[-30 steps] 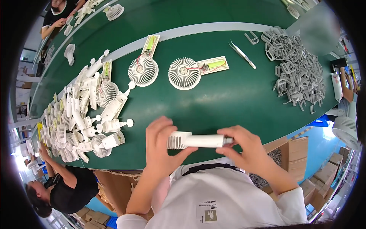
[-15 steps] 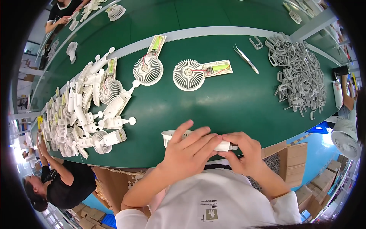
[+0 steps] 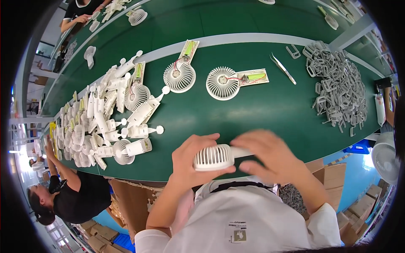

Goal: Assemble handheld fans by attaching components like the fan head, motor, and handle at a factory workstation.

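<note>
Near the table's front edge, my left hand (image 3: 184,158) is wrapped round the ribbed head of a white handheld fan (image 3: 214,158). The fan's handle points to the right. My right hand (image 3: 270,157) is over that handle, its thumb below and its fingers above. Motion smears those fingers, so their grip does not show. Beyond my hands lie two opened fan halves, one in the middle (image 3: 222,83) and one further left (image 3: 179,78). Each shows red wires and a green cell in its handle.
Fan parts (image 3: 139,111) lie heaped on the left of the green table (image 3: 190,116). Tweezers (image 3: 283,69) lie back right, beside a pile of grey plastic loops (image 3: 337,88). A co-worker (image 3: 80,196) reaches in at left. Cardboard boxes (image 3: 331,181) stand below the front edge.
The fan has turned, and its ribbed head now shows in my left hand. My right hand has moved from the end piece to over the handle. The whole view has shifted slightly.
</note>
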